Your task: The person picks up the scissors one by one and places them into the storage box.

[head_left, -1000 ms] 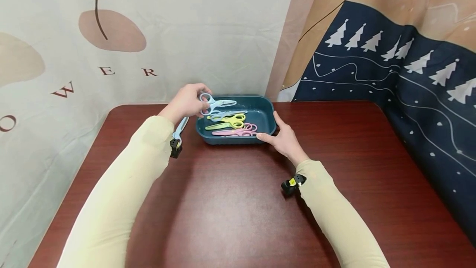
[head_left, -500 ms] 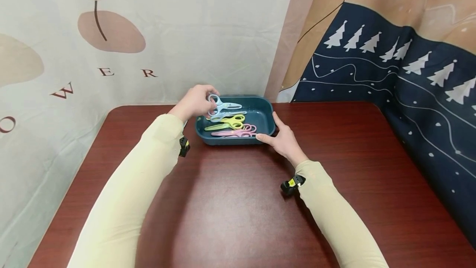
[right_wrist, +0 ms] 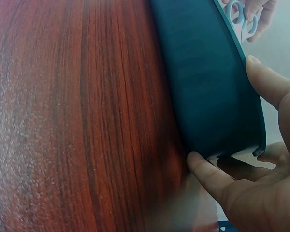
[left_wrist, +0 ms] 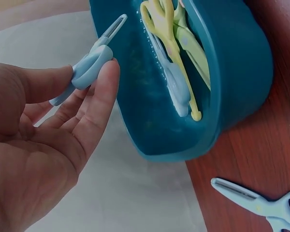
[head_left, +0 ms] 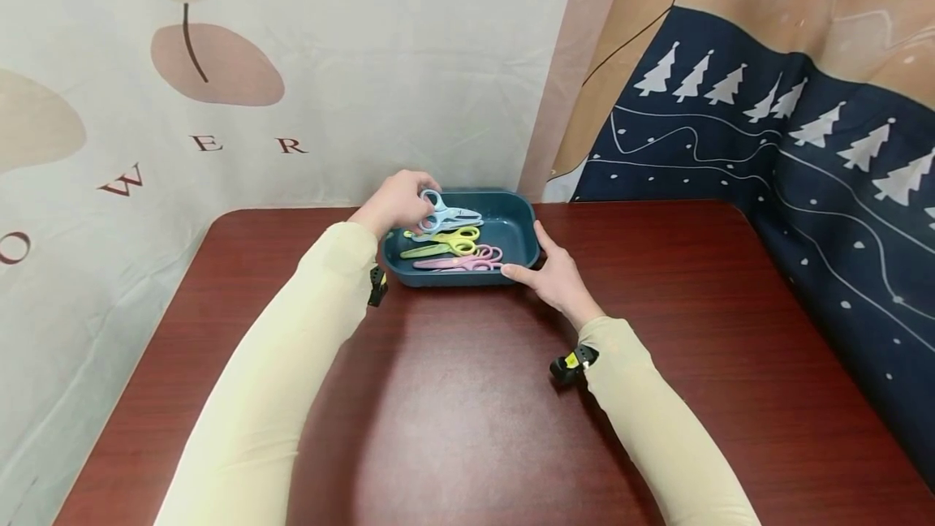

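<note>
My left hand (head_left: 400,203) pinches a pair of light blue scissors (left_wrist: 89,67) by the handles, over the left part of a dark teal plastic bin (head_left: 467,279). Its blades point right. Inside the bin lie another blue pair of scissors (left_wrist: 176,87), yellow-green scissors (head_left: 462,242) and pink scissors (head_left: 453,263). My right hand (head_left: 562,281) holds the bin's near right corner, thumb on the rim and fingers against the end. One more pair of blue scissors (left_wrist: 256,202) lies on the table beside the bin; my left sleeve hides it in the head view.
The reddish-brown wooden table (head_left: 438,412) stretches toward me and to both sides of the bin. A pale printed cloth (head_left: 365,63) hangs directly behind it. To the right hangs a navy cloth (head_left: 679,136) with white trees.
My left hand has moved right with the blue scissors, from the bin's left edge to above the blue pair inside. My right hand has stayed on the bin.
</note>
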`<state>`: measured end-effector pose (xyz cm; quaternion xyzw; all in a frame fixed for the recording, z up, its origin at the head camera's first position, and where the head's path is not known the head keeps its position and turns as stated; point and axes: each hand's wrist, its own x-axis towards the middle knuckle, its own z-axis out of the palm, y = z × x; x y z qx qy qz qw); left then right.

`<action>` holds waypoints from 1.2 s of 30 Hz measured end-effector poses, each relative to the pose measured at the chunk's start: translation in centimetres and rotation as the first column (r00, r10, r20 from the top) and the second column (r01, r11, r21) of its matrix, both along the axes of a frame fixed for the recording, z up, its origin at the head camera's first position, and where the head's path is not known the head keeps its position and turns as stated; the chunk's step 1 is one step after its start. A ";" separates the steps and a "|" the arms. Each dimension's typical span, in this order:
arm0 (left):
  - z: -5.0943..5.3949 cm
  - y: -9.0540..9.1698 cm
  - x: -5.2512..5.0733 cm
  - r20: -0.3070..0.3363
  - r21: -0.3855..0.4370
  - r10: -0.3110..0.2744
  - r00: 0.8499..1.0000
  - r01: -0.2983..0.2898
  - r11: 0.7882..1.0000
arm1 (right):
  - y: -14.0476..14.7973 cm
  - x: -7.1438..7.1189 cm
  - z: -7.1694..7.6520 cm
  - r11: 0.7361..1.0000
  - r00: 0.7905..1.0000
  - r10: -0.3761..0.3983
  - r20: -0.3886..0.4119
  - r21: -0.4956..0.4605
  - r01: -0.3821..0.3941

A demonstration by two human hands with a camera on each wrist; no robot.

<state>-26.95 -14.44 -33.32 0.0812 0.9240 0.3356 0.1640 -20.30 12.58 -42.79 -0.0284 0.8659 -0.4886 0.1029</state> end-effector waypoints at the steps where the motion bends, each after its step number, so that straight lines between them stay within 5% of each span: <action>1: -0.1 0.1 0.0 0.007 0.001 -0.002 1.000 0.002 1.000 | 0.0 0.0 0.0 1.000 1.000 0.000 -0.001 -0.002 0.000; 29: -2.6 2.9 -1.0 0.079 -0.008 0.051 0.996 -0.051 0.999 | 0.1 0.0 -0.1 1.000 1.000 -0.002 0.001 0.016 0.002; 36: -2.5 3.3 -1.0 0.095 0.003 0.079 0.992 -0.080 0.997 | 0.1 0.0 -0.1 1.000 1.000 -0.001 -0.004 0.008 0.001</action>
